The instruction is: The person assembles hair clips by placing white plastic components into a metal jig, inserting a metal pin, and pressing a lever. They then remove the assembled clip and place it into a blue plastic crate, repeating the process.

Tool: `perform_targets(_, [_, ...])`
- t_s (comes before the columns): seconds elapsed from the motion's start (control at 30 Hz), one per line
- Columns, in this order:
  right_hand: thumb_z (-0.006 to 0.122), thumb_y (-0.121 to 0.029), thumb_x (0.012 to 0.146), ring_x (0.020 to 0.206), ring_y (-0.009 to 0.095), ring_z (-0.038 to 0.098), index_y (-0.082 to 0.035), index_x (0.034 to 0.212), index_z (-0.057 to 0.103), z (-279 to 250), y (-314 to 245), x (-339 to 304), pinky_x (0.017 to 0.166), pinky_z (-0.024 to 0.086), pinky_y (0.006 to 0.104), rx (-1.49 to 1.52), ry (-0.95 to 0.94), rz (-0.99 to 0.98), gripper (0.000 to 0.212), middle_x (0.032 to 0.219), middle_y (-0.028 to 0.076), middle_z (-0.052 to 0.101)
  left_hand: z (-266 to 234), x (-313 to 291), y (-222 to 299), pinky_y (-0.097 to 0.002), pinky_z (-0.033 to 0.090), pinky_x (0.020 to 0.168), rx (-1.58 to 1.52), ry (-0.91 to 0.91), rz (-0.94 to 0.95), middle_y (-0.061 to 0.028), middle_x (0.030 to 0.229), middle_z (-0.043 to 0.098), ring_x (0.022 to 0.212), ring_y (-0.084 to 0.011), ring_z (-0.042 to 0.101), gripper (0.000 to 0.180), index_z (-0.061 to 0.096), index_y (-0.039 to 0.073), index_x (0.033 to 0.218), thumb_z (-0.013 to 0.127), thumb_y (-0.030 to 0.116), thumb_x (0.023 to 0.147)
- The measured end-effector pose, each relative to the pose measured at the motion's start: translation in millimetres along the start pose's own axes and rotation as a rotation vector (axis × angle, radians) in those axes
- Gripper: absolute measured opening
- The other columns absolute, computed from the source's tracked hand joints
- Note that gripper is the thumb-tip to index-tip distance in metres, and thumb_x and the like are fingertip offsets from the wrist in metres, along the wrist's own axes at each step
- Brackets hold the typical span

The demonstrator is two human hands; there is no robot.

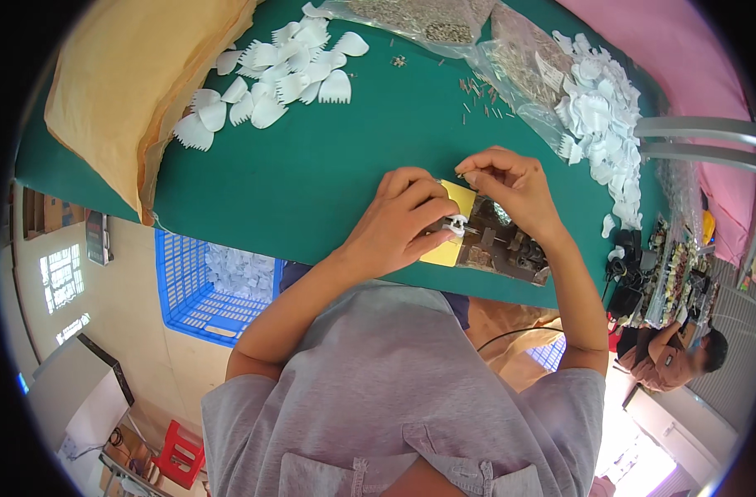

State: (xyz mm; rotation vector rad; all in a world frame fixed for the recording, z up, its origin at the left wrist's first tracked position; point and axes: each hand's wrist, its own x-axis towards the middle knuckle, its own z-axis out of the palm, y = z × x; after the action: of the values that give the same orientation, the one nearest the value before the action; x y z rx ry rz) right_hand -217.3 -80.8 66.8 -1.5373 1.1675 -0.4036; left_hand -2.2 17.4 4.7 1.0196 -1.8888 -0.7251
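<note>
My left hand (394, 224) is closed on a small white plastic hair claw clip (456, 225), gripped between thumb and fingers. It is over a yellow plate (441, 253) on a small bench fixture (506, 255) with dark metal parts, at the table's near edge. Beyond the plate, my right hand (514, 189) pinches a tiny metallic piece (461, 175) between thumb and forefinger. That piece is too small to make out fully, but it may be a spring. The two hands are close together and apart from each other.
White toothed clip halves (291, 70) lie at the far left, with a larger heap (597, 108) at the right. Loose metal pins (481, 91) lie near clear bags (444, 25) of small metal parts. A blue crate (200, 286) stands left below the green table (311, 166). Another person (672, 356) sits right.
</note>
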Motion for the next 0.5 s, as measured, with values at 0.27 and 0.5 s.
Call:
perform_targets(0.27, [0.073,-0.004,0.092,0.084,0.008,0.066,-0.002,0.101,0.073,-5,-1,-16,0.079,0.056,0.0258,-0.147,0.078,-0.199,0.009,0.094,0.002,0.073,-5,5,5,-0.0417,0.045,0.101,-0.052,0.054,-0.058,-0.0075,0.116,0.069,0.116,-0.0289,0.060,0.038,0.068,0.008,0.120,0.082,0.013,0.085])
perform_targets(0.5, [0.073,-0.003,0.093,0.087,0.007,0.064,-0.003,0.107,0.069,-4,-6,-6,0.084,0.054,0.0247,0.041,0.003,-0.190,0.015,0.093,0.000,0.069,-24,41,-3,-0.0297,0.051,0.094,-0.376,0.140,-0.338,-0.0053,0.113,0.071,0.102,-0.0142,0.064,0.030,0.069,0.003,0.126,0.073,0.007,0.097])
